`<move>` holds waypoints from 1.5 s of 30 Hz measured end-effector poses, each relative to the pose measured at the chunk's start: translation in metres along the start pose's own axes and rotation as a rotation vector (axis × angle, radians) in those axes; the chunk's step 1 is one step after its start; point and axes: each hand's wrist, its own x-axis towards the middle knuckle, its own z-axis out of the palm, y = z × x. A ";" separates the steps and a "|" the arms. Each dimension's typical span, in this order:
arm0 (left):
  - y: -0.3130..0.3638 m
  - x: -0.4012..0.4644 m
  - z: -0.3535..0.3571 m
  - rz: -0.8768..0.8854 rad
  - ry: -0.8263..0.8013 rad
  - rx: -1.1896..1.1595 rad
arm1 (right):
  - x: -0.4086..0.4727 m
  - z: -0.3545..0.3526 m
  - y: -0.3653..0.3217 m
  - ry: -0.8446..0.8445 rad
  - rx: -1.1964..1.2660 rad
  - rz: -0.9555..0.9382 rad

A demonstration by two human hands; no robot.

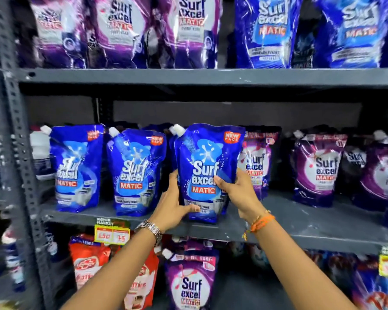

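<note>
Steadying the blue pouch upright at the front edge of the shelf, gripped either side by left hand and right hand; next, probably releasing gently, keeping it standing.

An upright blue detergent pouch at the near edge of the middle shelf is gripped low on its left side by the left hand and on its right side by the right hand. Blue pouches are ranged to its left, purple pouches to its right.
</note>
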 end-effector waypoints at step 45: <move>-0.239 -0.144 0.118 -0.441 -0.042 0.032 | -0.127 0.019 0.264 -0.027 -0.308 0.322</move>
